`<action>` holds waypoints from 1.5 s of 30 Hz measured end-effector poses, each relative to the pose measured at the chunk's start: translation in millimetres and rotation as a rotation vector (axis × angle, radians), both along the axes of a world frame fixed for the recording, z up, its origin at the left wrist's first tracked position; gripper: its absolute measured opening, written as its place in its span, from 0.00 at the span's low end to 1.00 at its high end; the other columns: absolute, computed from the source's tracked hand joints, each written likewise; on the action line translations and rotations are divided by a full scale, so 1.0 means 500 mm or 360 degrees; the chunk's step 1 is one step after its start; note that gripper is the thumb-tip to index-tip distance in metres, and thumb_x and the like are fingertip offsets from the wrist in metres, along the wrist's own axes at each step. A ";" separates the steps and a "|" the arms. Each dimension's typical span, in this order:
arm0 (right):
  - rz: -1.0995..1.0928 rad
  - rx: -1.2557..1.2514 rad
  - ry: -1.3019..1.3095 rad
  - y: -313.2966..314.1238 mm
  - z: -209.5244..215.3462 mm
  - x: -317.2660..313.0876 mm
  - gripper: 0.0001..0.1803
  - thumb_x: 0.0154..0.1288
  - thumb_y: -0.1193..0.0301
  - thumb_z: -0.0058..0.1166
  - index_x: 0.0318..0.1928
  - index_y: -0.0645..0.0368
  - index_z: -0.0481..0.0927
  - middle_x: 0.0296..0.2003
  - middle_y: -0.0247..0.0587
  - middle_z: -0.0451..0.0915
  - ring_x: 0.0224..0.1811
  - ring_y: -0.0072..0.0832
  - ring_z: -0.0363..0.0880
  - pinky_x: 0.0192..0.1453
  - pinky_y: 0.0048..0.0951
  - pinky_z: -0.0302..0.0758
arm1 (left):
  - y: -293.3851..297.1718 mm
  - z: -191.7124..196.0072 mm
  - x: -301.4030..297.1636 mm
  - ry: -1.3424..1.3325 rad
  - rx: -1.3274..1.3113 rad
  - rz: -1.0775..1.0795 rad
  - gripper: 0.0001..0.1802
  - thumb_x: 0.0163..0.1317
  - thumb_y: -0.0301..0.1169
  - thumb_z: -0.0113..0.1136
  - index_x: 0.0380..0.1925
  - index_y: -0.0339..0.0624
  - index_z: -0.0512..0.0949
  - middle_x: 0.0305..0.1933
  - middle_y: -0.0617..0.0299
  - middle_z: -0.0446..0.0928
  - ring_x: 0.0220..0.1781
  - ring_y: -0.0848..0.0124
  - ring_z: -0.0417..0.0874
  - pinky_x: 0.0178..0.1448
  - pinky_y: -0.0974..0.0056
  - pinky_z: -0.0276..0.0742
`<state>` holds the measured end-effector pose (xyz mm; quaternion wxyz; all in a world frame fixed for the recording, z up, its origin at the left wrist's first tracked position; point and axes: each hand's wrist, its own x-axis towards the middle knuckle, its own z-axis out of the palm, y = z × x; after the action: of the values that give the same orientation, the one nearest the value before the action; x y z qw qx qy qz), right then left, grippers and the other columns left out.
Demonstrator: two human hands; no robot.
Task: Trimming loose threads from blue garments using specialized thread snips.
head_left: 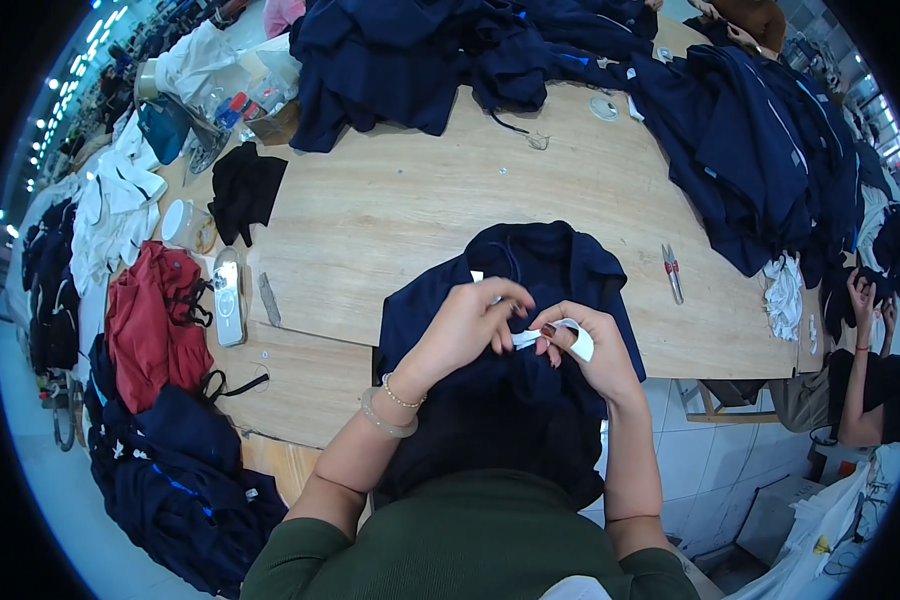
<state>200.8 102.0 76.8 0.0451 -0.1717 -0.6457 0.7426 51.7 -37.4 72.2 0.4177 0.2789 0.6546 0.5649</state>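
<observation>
A dark navy garment point(440, 310) lies in front of me at the table's near edge, its upper part spread on the wood and the rest hanging toward my lap. Above it, my right hand point(600, 350) pinches a white strip point(583, 345) that loops round by the thumb and runs left between the fingers. My left hand point(475, 325) is just left of the strip's end, fingers apart and bent; whether a fingertip touches the strip is hard to make out. A small white tag point(477, 276) shows on the garment behind the left hand.
Red-handled thread snips point(673, 274) lie to the right, near a bundle of white cloth point(784, 295). Navy garments point(750, 150) are heaped at the far side and right. On the left are a phone point(229, 300), red cloth point(155, 320) and a grey strip point(269, 300). Other people work nearby.
</observation>
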 end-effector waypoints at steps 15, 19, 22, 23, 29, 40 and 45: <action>-0.0077 0.1175 0.0132 -0.014 0.023 0.006 0.07 0.58 0.78 0.62 0.33 0.66 0.76 0.30 0.41 0.75 0.27 0.31 0.75 0.32 0.26 0.71 | 0.001 -0.004 0.018 0.0663 0.0159 -0.0375 0.05 0.61 0.21 0.62 0.36 0.31 0.81 0.34 0.59 0.77 0.29 0.74 0.78 0.34 0.71 0.73; -0.0430 0.1452 0.0248 -0.032 0.011 -0.004 0.08 0.56 0.78 0.63 0.32 0.64 0.75 0.28 0.43 0.73 0.27 0.40 0.76 0.30 0.31 0.72 | -0.002 0.006 0.027 0.0762 0.0203 -0.0330 0.05 0.62 0.21 0.62 0.37 0.31 0.80 0.32 0.60 0.77 0.28 0.76 0.77 0.33 0.71 0.73; -0.0478 0.1630 0.0408 -0.024 -0.008 0.006 0.09 0.56 0.77 0.63 0.31 0.64 0.75 0.27 0.42 0.73 0.28 0.38 0.76 0.29 0.32 0.72 | 0.002 0.020 0.027 0.0581 0.0178 -0.0306 0.05 0.62 0.21 0.61 0.37 0.31 0.80 0.29 0.62 0.77 0.27 0.78 0.76 0.33 0.72 0.73; -0.0493 0.1733 0.0457 -0.018 -0.008 0.005 0.09 0.55 0.78 0.64 0.28 0.64 0.75 0.25 0.42 0.73 0.28 0.37 0.77 0.29 0.32 0.72 | 0.008 0.024 0.027 0.0259 0.0140 -0.0240 0.04 0.62 0.20 0.61 0.37 0.32 0.81 0.29 0.63 0.78 0.27 0.79 0.76 0.33 0.72 0.74; -0.0458 0.1534 0.0608 -0.021 0.001 -0.006 0.06 0.50 0.84 0.62 0.30 0.66 0.80 0.27 0.43 0.78 0.30 0.36 0.80 0.32 0.30 0.75 | 0.003 -0.003 0.020 0.0424 0.0299 -0.0272 0.05 0.60 0.20 0.62 0.37 0.35 0.81 0.31 0.64 0.76 0.28 0.76 0.78 0.33 0.72 0.75; -0.0555 0.1683 0.0293 0.060 -0.025 0.049 0.12 0.47 0.90 0.53 0.32 0.63 0.80 0.25 0.43 0.77 0.28 0.35 0.78 0.33 0.30 0.74 | -0.036 0.005 0.023 0.1715 0.0258 -0.0307 0.05 0.55 0.20 0.61 0.29 0.43 0.77 0.32 0.64 0.72 0.35 0.66 0.73 0.37 0.64 0.63; -0.0504 0.1373 0.0141 0.056 -0.016 0.059 0.06 0.55 0.86 0.53 0.32 0.65 0.78 0.26 0.42 0.77 0.28 0.30 0.78 0.34 0.26 0.73 | -0.040 -0.001 0.017 0.1649 0.0288 -0.0252 0.06 0.55 0.20 0.62 0.28 0.43 0.76 0.33 0.65 0.71 0.35 0.66 0.71 0.38 0.63 0.63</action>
<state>230.1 129.9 68.9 0.2530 -0.2019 -0.8591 0.3966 60.4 -57.2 71.9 0.0553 0.6048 0.7008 0.3741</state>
